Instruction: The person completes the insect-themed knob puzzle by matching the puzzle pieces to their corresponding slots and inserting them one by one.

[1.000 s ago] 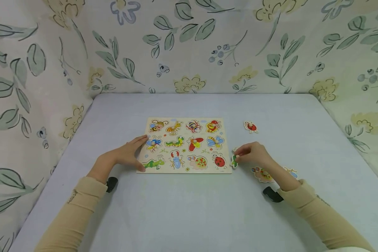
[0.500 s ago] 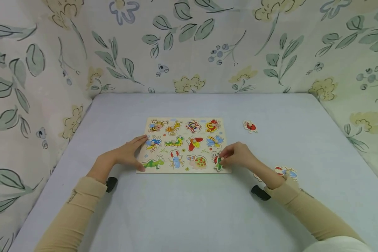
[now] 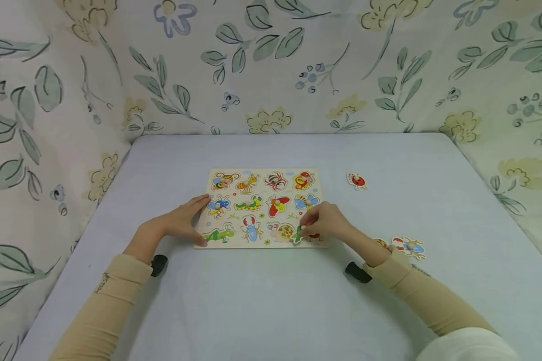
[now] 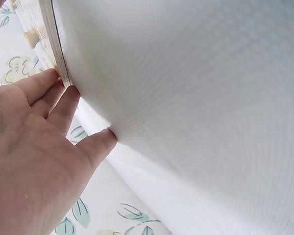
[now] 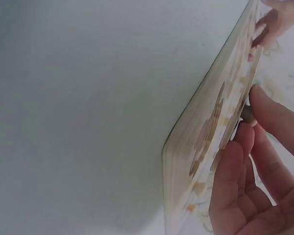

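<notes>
A cream peg puzzle board (image 3: 235, 244) with rows of colourful insects lies on the table. My left hand (image 3: 180, 220) rests along its left edge, fingers and thumb spread; in the left wrist view, fingertips (image 4: 72, 91) touch the board's side. My right hand (image 3: 327, 220) pinches a green insect puzzle piece (image 3: 297, 234) over the board's lower right, between the snail and ladybug pictures. In the right wrist view, thumb and fingers grip the small knob (image 5: 248, 114) of this piece (image 5: 245, 98), which is tilted above the board's face.
A red ladybug piece (image 3: 357, 180) lies right of the board, towards the back. Near the right forearm lie a blue beetle piece (image 3: 408, 246) and a snail piece (image 3: 381, 242), partly covered by the wrist. Floral cloth (image 3: 271, 75) hangs behind the white table (image 3: 253, 301).
My right hand has carried the green insect piece leftward from beside the board to over its lower right part. The left hand has stayed at the board's left edge.
</notes>
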`<state>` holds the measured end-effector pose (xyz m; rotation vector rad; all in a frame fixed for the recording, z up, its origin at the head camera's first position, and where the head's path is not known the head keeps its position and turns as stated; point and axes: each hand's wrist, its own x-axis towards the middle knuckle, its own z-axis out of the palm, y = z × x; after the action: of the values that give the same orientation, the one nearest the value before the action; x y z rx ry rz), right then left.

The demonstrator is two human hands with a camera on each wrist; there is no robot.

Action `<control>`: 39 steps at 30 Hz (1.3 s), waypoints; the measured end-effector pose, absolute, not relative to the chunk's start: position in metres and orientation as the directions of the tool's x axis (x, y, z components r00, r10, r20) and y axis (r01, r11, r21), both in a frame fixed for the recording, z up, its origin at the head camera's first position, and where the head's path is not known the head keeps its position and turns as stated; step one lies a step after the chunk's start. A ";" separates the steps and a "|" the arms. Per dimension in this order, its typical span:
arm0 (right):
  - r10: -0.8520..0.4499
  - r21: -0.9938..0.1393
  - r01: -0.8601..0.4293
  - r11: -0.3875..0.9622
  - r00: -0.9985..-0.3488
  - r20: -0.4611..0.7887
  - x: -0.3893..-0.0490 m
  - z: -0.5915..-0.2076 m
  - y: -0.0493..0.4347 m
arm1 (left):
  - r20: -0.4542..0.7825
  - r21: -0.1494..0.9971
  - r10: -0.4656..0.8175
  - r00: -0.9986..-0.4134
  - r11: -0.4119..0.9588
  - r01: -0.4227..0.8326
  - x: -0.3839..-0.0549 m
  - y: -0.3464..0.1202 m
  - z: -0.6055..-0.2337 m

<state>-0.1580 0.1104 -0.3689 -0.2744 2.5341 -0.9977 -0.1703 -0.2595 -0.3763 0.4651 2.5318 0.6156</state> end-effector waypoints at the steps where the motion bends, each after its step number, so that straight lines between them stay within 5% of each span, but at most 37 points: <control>1: -0.332 -0.686 -0.047 0.726 -0.898 -0.290 -0.158 -0.369 0.108 | -0.378 0.500 0.425 -0.822 0.842 0.205 -0.170 -0.260 -0.377; 8: -0.402 -0.665 -0.151 0.731 -0.883 -0.241 -0.158 -0.370 0.094 | -0.376 0.503 0.422 -0.825 0.841 0.201 -0.170 -0.260 -0.378; 39: -0.496 -0.685 -0.237 0.689 -0.843 -0.207 -0.156 -0.366 0.026 | -0.387 0.505 0.458 -0.800 0.831 0.232 -0.172 -0.264 -0.377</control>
<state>-0.1559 0.0256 -0.3665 -0.5725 2.5230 -0.9479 -0.1720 -0.2640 -0.3768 0.5075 2.5052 0.6033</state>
